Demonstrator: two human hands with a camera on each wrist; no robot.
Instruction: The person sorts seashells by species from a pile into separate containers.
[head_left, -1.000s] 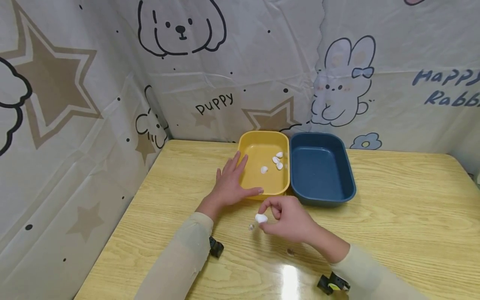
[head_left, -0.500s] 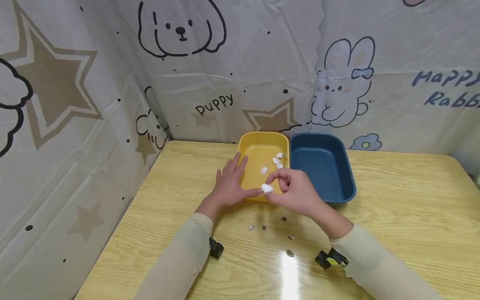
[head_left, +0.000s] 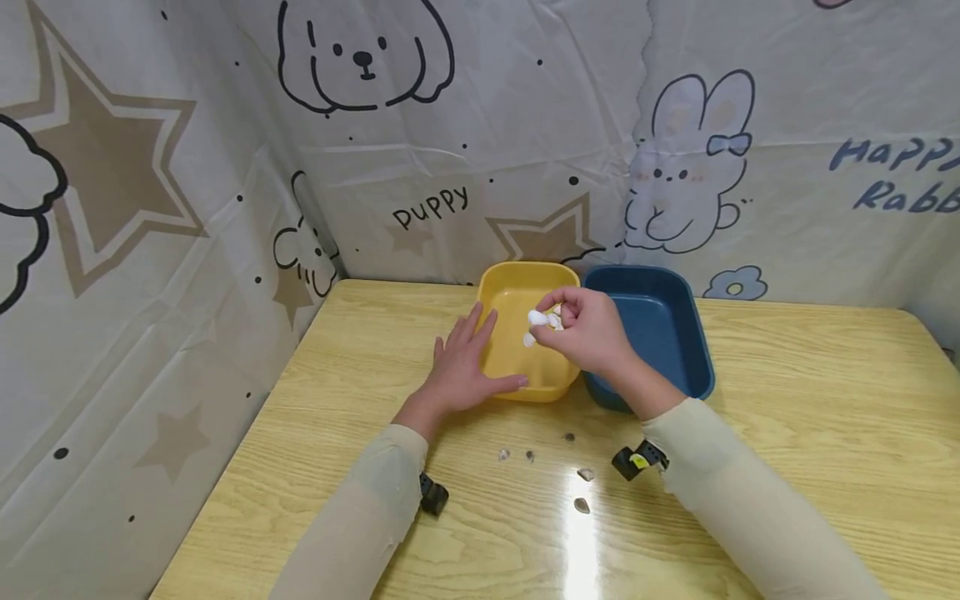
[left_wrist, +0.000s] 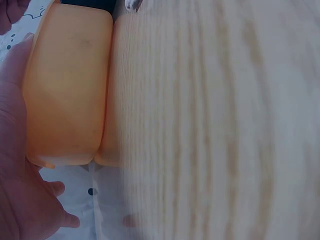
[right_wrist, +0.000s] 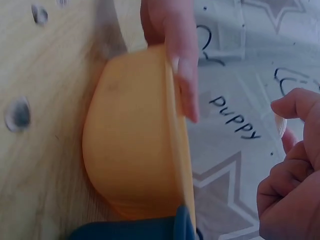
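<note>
Over the yellow bin (head_left: 528,367), my right hand (head_left: 596,333) pinches a white seashell (head_left: 537,318) between thumb and fingertips. A ribbed edge of that shell (right_wrist: 280,125) shows between the fingers in the right wrist view. Several white shells lie inside the bin, one of them (head_left: 528,340) just below the pinched shell; others are partly hidden by the right hand. My left hand (head_left: 461,367) has its fingers spread along the bin's left rim and the thumb across the front rim. In the left wrist view the bin's orange-looking wall (left_wrist: 70,85) stands beside that hand.
A dark blue bin (head_left: 667,333) stands against the yellow one's right side. Several small dark shells, among them a brownish one (head_left: 582,505), lie scattered on the wooden table (head_left: 360,358) in front of the bins. A printed cloth (head_left: 465,108) hangs behind.
My right hand has moved forward from over the table, past the front rim, to above the yellow bin, with the white shell still pinched. The left hand has stayed put.
</note>
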